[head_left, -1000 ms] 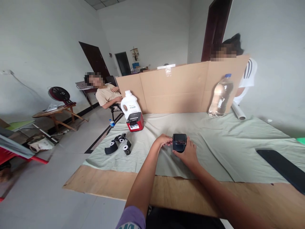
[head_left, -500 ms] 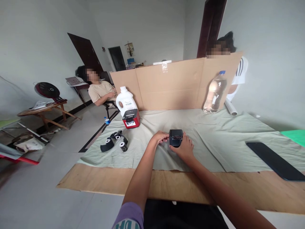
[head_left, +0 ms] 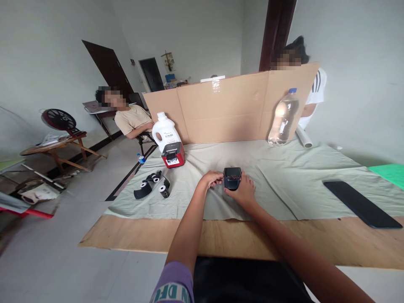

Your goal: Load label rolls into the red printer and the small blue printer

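Observation:
A small black box-shaped device (head_left: 232, 184), with a dark glossy strip across its top, stands on the cloth in front of me. My right hand (head_left: 246, 189) wraps round its right side and near edge, thumb at the front and fingers along the side. At its left edge, my left hand (head_left: 213, 179) has curled fingers pressed against the casing. Left of the hands lie several dark rolls with white cores, among them a small upright roll (head_left: 163, 192) and a wider black roll (head_left: 142, 192). Further back sits a red and black box (head_left: 174, 156).
A white jug (head_left: 167, 131) stands behind the red box. Cardboard (head_left: 224, 109) screens the far edge, with a clear bottle (head_left: 283, 120) before it. A dark flat slab (head_left: 362, 204) and a white tube (head_left: 304, 137) lie right. Two people sit beyond the table.
The view has shifted slightly. Both hands keep their places on the black device, and nothing on the table has visibly moved.

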Demonstrator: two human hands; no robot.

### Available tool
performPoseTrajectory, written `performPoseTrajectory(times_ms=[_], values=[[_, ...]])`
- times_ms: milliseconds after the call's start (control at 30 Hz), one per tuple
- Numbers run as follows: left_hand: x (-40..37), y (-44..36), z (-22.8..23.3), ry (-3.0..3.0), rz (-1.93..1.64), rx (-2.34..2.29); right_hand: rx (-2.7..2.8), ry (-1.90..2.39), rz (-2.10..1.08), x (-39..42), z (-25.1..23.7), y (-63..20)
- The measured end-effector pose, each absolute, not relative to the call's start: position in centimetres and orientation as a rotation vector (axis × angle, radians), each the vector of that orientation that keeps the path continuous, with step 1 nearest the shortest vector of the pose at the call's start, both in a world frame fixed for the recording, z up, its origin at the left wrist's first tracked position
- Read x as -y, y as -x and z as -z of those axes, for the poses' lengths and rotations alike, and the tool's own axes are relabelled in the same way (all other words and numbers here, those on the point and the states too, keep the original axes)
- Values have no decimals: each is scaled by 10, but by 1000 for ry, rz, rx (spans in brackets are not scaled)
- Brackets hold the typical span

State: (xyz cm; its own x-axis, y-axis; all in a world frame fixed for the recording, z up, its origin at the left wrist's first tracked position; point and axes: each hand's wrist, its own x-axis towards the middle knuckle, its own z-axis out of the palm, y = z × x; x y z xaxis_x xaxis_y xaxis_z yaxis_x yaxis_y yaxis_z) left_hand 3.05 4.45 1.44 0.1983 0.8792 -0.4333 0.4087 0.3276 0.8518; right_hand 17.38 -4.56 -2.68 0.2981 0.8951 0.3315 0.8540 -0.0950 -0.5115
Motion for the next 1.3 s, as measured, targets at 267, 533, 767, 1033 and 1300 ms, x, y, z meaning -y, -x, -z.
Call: performPoseTrajectory(times_ms=[267, 533, 767, 1033, 1300], values=[[-41, -33, -18, -1194, -554, -1367, 1563, 1988, -129, 46, 23, -174], [-34, -36, -14, -1118, -709, -1332, 1568, 1972, -128, 44, 27, -176], [-33, -40, -2, -1095, -990, -1285, 1571, 1976, -167, 43, 26, -178], [-33, -37, 0, -1141, -1053, -1153, 1562, 1968, -194, 41, 27, -181], [-29, -37, -4, -1143, -1025, -1033, 1527, 1978, -219, 39, 27, -182]])
